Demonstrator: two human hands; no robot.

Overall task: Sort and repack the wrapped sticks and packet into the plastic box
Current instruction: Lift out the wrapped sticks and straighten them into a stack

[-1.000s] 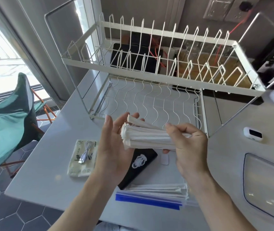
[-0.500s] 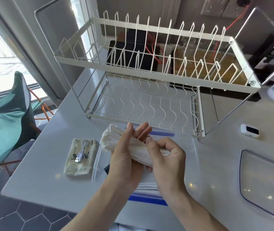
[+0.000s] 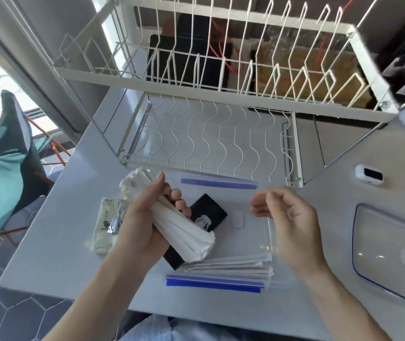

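Left hand (image 3: 144,225) grips stick bundle (image 3: 181,232), hiding black packet (image 3: 208,212); right hand (image 3: 287,217) loosely spread.

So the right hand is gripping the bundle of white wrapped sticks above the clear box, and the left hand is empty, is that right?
Not quite: the hands are swapped. In the head view, the left hand grips the bundle of white wrapped sticks above the clear box, while the right hand is empty, fingers loosely curled.
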